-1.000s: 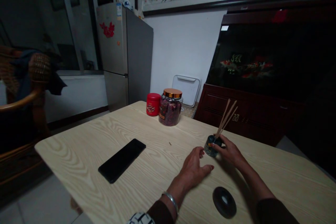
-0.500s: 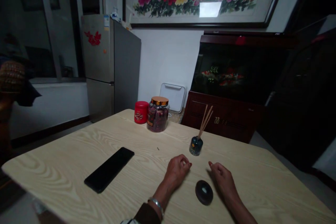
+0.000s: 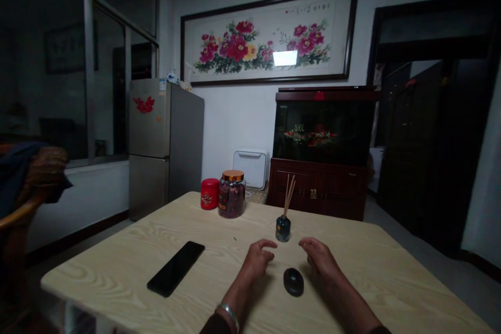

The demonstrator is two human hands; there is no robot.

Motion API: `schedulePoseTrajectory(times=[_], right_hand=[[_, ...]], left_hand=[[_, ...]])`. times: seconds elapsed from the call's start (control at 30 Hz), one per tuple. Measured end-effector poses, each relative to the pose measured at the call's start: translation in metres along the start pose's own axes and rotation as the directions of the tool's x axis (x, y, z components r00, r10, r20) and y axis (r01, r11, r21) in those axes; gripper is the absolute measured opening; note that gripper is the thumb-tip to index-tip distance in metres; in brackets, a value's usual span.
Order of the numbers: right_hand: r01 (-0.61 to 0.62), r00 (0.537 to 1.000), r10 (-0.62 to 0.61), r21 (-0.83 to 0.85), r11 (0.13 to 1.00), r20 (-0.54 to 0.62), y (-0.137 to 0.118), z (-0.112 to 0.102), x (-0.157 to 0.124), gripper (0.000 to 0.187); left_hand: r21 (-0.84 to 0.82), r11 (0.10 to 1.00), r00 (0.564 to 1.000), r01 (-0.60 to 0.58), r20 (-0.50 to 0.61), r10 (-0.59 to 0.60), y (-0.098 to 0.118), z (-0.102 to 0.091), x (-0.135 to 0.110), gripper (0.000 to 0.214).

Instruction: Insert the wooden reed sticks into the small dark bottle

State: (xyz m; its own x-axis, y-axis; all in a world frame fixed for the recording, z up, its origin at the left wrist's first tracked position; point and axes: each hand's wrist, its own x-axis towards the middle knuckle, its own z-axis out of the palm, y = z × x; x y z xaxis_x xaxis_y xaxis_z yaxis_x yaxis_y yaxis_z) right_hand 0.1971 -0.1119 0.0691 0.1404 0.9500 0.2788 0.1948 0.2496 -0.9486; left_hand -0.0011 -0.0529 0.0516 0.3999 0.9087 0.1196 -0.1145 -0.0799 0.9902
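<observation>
My left hand (image 3: 258,259) is raised over the table with thumb and forefinger parted and nothing between them. Facing it, my right hand (image 3: 319,257) has loosely curved, partly stretched fingers and holds nothing I can see. A dark, glossy oval object (image 3: 293,282), possibly a mouse or a smooth stone, lies between my wrists, apart from both hands. Just beyond my fingertips stands a dark glass reed diffuser (image 3: 283,228) with several thin sticks. On the left, a black phone (image 3: 176,269) lies flat.
The pale wood-grain table (image 3: 117,255) fills the foreground. At its far edge stand a red canister (image 3: 210,194) and a clear jar (image 3: 231,195) with a copper-coloured lid. Behind are a fridge (image 3: 148,130) and a fish tank (image 3: 324,130). A chair (image 3: 35,193) is at far left.
The camera has tilted up and shows more of the room. My left thumb and forefinger have opened apart, and my right fingers have loosened. Objects on the table stay in place.
</observation>
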Motion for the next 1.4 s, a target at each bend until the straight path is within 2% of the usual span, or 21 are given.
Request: schedulePoseTrajectory(times=[0.03,0.1,0.13,0.17,0.27,0.33,0.4,0.5,0.73,0.83,1.0,1.1,1.17,1.23,1.27,1.3,1.33,1.4], right_hand=[[-0.006,1.0,0.007,0.03,1.0,-0.019,-0.016,-0.003,-0.001,0.031],[0.015,1.0,-0.013,0.131,0.991,-0.019,-0.054,-0.011,-0.002,0.04],[0.041,0.999,-0.04,0.192,0.98,-0.011,-0.075,-0.015,-0.003,0.046],[0.068,0.997,-0.077,0.33,0.941,0.014,-0.096,-0.019,-0.004,0.051],[0.151,0.971,-0.231,0.599,0.786,0.059,-0.154,-0.026,-0.01,0.061],[0.207,0.946,-0.322,0.667,0.716,0.051,-0.181,-0.028,-0.017,0.065],[0.245,0.925,-0.377,0.702,0.669,0.036,-0.194,-0.027,-0.024,0.069],[0.248,0.913,-0.407,0.755,0.606,0.026,-0.186,-0.022,-0.031,0.074],[0.155,0.931,-0.364,0.867,0.474,0.032,-0.128,-0.005,-0.031,0.083],[0.157,0.939,-0.343,0.859,0.488,0.023,-0.121,-0.003,-0.028,0.084],[0.156,0.954,-0.299,0.838,0.524,0.009,-0.117,-0.004,-0.024,0.079],[0.103,0.974,-0.223,0.791,0.604,0.042,-0.103,-0.008,-0.018,0.072],[0.027,0.989,-0.119,0.687,0.726,0.086,-0.084,-0.012,-0.01,0.064],[-0.062,0.996,0.022,0.467,0.882,0.091,-0.057,-0.017,0.001,0.053],[-0.099,0.995,0.083,0.317,0.943,0.062,-0.042,-0.019,0.007,0.048],[-0.126,0.992,0.124,0.162,0.979,0.018,-0.026,-0.021,0.015,0.044],[-0.138,0.99,0.139,0.029,0.99,-0.031,-0.01,-0.021,0.023,0.042],[-0.139,0.987,0.131,-0.098,0.985,-0.09,0.021,-0.02,0.039,0.04]], left_hand=[[-0.028,1.0,1.0,-0.005,0.015,0.005,0.017,0.0,-0.002,0.042],[-0.118,0.992,0.997,-0.049,0.057,0.056,0.056,0.003,-0.007,0.06],[-0.282,0.956,0.988,-0.082,0.106,0.116,0.077,0.006,-0.01,0.068],[-0.433,0.894,0.971,-0.118,0.138,0.195,0.098,0.008,-0.015,0.073],[-0.674,0.717,0.894,-0.175,0.196,0.403,0.152,0.016,-0.03,0.075],[-0.749,0.632,0.851,-0.199,0.189,0.491,0.173,0.021,-0.038,0.075],[-0.801,0.562,0.825,-0.209,0.164,0.541,0.18,0.024,-0.043,0.075],[-0.847,0.497,0.813,-0.187,0.15,0.562,0.167,0.027,-0.044,0.08],[-0.868,0.491,0.853,-0.078,0.198,0.484,0.105,0.035,-0.034,0.096],[-0.865,0.494,0.864,-0.083,0.185,0.468,0.096,0.034,-0.029,0.098],[-0.864,0.498,0.876,-0.072,0.184,0.446,0.094,0.027,-0.027,0.096],[-0.854,0.517,0.897,-0.058,0.183,0.402,0.087,0.02,-0.022,0.087],[-0.806,0.589,0.93,-0.065,0.165,0.328,0.075,0.014,-0.011,0.078],[-0.664,0.744,0.973,-0.074,0.116,0.2,0.057,0.009,0.006,0.068],[-0.537,0.841,0.99,-0.061,0.073,0.118,0.046,0.007,0.016,0.064],[-0.358,0.933,0.999,-0.033,0.015,0.041,0.033,0.005,0.027,0.059],[-0.285,0.958,1.0,-0.007,-0.019,0.001,0.02,0.005,0.037,0.053],[-0.192,0.981,0.997,0.025,-0.068,-0.038,-0.007,0.005,0.054,0.037]])
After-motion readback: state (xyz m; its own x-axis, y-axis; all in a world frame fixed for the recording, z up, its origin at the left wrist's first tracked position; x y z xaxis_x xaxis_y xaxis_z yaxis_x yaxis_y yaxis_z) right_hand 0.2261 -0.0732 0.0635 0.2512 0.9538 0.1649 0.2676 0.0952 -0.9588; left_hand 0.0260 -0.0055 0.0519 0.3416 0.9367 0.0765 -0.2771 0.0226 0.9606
